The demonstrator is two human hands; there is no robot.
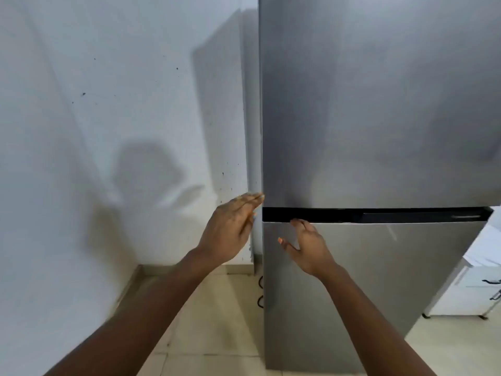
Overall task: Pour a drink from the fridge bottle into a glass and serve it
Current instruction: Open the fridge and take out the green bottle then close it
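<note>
**Both hands at the closed fridge, nothing gripped**

Your two bare forearms reach up from the bottom of the view over pale floor tiles [217, 308]. There is open floor to the left of the appliance, running back to the white wall [81, 104], and a narrower strip on the right before a white cabinet [466, 289] with dark handles.

Your left hand [230, 226] is flat, fingers together and straight, empty, its fingertips level with the left edge of the fridge [379, 118] just above the seam. Your right hand [306, 245] is spread, thumb apart from the fingers, holding nothing; its fingertips touch the lower lip of the black handle recess [379, 214] that runs between the two doors.

The fridge is tall, with a smooth brushed grey metal skin and square corners. Both doors are shut, so the bottle and glass are not visible. A dark cable [260, 291] loops beside its lower left edge.

Beyond, the matte wall is dotted with small dark specks and carries soft shadows of your hands.
</note>
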